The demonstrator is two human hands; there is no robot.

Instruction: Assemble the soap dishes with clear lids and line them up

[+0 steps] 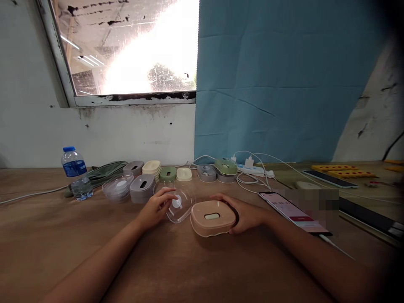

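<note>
My right hand (244, 212) is wrapped around the right side of a peach-coloured plastic box (202, 214) with rounded corners. A slot in its top shows something pale inside. My left hand (159, 206) has its fingers bent over the left edge of a clear plastic cover (186, 210), which bears a white round piece (176, 202). The cover is just left of the peach box. Part of another clear piece (164, 185) shows behind my left fingers; its outline is hard to make out.
Grey slotted boxes (142, 188), stacked cream pieces (152, 168), a green piece (168, 173) and clear covers (118, 187) line the back. A water bottle (75, 172) stands left. Toward the right lie a lit phone (290, 212), white cables (252, 179) and a power strip (252, 169).
</note>
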